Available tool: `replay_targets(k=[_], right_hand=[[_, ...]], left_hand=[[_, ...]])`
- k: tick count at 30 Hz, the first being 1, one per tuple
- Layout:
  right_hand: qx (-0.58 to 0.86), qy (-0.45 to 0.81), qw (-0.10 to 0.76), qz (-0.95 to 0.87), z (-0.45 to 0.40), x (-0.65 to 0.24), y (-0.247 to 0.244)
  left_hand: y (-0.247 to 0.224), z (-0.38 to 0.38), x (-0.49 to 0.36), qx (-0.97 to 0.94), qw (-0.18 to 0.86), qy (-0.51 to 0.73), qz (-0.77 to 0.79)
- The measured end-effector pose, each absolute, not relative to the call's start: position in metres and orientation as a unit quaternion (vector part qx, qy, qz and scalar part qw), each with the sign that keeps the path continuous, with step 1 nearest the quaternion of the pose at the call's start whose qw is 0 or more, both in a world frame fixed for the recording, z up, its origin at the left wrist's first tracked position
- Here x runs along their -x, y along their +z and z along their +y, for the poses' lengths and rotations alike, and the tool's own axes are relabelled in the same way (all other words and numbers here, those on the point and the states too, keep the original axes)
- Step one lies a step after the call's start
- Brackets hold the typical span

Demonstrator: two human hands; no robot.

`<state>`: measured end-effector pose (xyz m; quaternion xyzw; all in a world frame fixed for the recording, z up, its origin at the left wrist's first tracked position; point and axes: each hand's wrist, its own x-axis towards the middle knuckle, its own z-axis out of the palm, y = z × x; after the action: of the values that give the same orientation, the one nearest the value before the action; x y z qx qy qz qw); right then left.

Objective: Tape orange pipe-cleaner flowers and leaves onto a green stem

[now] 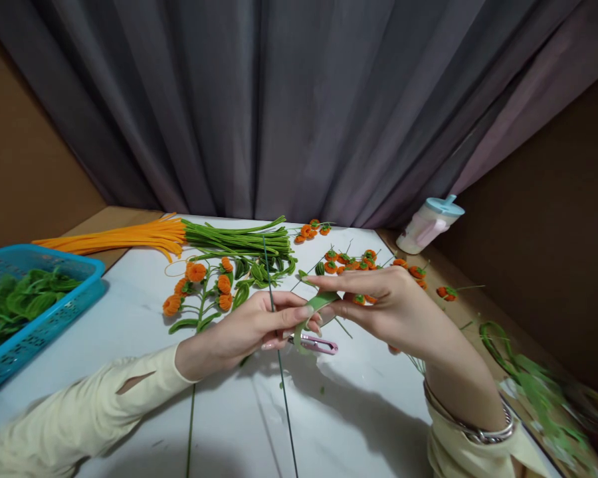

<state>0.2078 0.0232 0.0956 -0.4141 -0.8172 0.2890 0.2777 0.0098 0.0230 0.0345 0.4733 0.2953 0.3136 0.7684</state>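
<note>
My left hand (pixel 274 317) is closed, thumb against fingers, on a long thin dark green wire (pixel 285 398) that runs up past the fingers and down toward the table's near edge. A strip of light green tape (pixel 321 302) stretches between both hands, with a curled part hanging below the left fingers. My right hand (pixel 379 302) pinches the tape's other side, its index finger held out straight. Beneath the hands lies a small pink-handled cutting tool (pixel 319 344), its blade end partly hidden. Left of the hands rests a branched stem with orange fuzzy flowers (pixel 195 272).
A blue basket (pixel 44 318) with green leaves stands at the left. Orange pipe cleaners (pixel 124 238) and green pipe cleaners (pixel 234 238) lie at the back. Small orange pieces on wires (pixel 343 259) are scattered behind my right hand. A lidded cup (pixel 426 229) stands back right.
</note>
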Motion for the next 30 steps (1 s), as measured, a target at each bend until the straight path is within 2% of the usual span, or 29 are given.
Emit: replay_targets(k=[4, 9, 15, 21, 30], right_hand=[[0.445, 0.403, 0.254, -0.758, 0.023, -0.209, 0.101], [0.467, 0.487, 0.271, -0.687, 0.025, -0.211, 0.102], [0.455, 0.471, 0.285, -0.7, 0.026, -0.214, 0.101], [0.35, 0.465, 0.193, -0.79, 0.028, -0.214, 0.103], [0.333, 0.624, 0.288, -0.646, 0.031, -0.206, 0.093]], left_hand=[[0.034, 0.023, -0.009, -0.483, 0.774, 0.305, 0.274], [0.036, 0.023, -0.009, -0.47, 0.786, 0.307, 0.258], [0.036, 0.022, -0.009, -0.468, 0.783, 0.325, 0.249], [0.036, 0.018, -0.01, -0.48, 0.779, 0.307, 0.262], [0.036, 0.019, -0.009, -0.461, 0.788, 0.322, 0.251]])
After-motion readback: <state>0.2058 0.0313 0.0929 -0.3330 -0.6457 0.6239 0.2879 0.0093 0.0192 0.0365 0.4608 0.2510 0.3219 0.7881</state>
